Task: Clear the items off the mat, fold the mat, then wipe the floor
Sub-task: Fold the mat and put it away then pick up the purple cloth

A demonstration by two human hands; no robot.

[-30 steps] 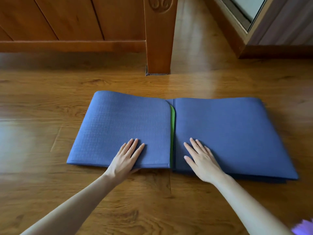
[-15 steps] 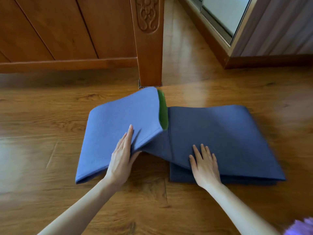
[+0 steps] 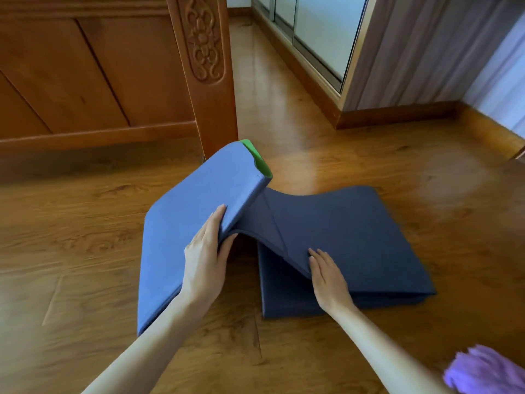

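Mat (image 3: 341, 234), blue with a green underside, lay part-folded on the wooden floor (image 3: 85, 251) near the carved bedpost (image 3: 204, 81), and its left stack was tilted up on edge, hinged toward the flat right stack, apparently to close over it. Left hand (image 3: 206, 257) gripped that raised stack's near edge, fingers on top, thumb beneath. Right hand (image 3: 326, 277) lay flat and open on the low half, likely pinning it; a purple fluffy thing (image 3: 483, 371) sat nearby.

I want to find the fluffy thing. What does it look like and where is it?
Start at the blue mat on the wood floor. Follow the right arm back to the picture's bottom right corner. There sits a fuzzy purple duster, the only purple, shaggy thing.
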